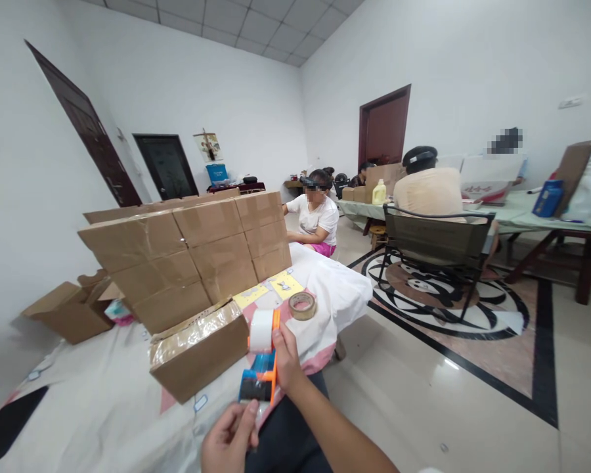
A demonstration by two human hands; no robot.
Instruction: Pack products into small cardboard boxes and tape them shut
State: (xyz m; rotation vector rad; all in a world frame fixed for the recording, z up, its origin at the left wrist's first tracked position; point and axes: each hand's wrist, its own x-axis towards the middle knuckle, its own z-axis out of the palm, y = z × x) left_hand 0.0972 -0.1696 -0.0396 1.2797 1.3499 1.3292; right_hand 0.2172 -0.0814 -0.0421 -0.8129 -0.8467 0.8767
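Head view: your right hand (pixel 286 358) is closed around the orange frame of a tape dispenser (pixel 264 362), with the white roll uppermost and the blue-and-black part below. Your left hand (pixel 230 435) is positioned at the dispenser's lower end, thumb and fingers drawn together; whether they grip clear film there cannot be told. The dispenser is located above the near edge of the cloth-covered table (pixel 103 387), just beside the right end of a single carton (pixel 199 351). Glossy tape covers the carton's top. Behind the carton, locate the stack of taped cartons (pixel 217 246). A loose tape roll (pixel 304 315) lies flat beyond your right hand, near the yellow sheets (pixel 286 284). An open box (pixel 71 312) sits at the far left. Beyond the table, a co-worker in a white top (pixel 320 217) is seated; farther right, another person occupies a dark chair (pixel 436 240).
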